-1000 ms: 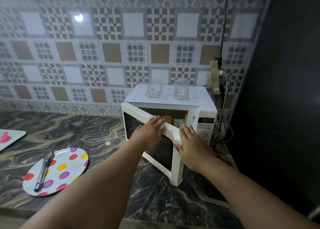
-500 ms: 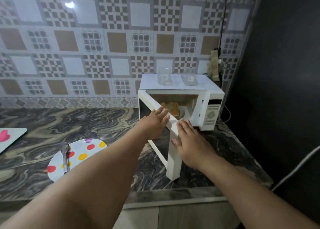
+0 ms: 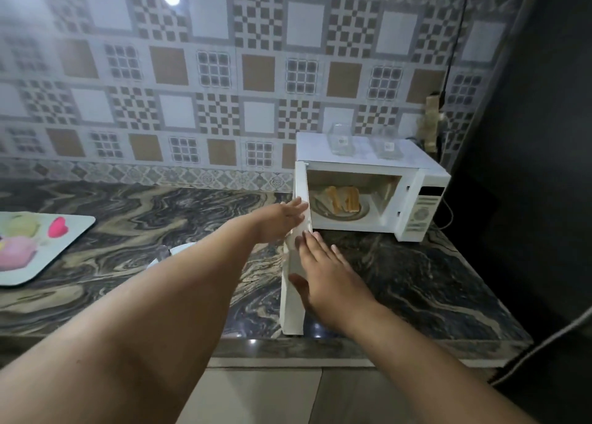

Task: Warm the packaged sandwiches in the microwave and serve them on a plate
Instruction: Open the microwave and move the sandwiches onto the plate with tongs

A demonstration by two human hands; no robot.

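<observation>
The left arm hides most of the plate point(image 3: 179, 250); only a white sliver of rim shows beside a blurred metal tip. The mat point(image 3: 38, 247) is cut off at the frame's left edge. The white microwave point(image 3: 413, 180) stands boxy on the swirled marble table point(image 3: 416, 279), its door point(image 3: 293, 282) swung open edge-on. Inside, golden sandwiches point(image 3: 344, 199) lie on the round glass tray. Two clear empty packs point(image 3: 341, 140) sit on its flat top, their labels too small to read. The left hand point(image 3: 282, 218) and right hand point(image 3: 323, 276) lie flat on the door, fingers straight, holding nothing
</observation>
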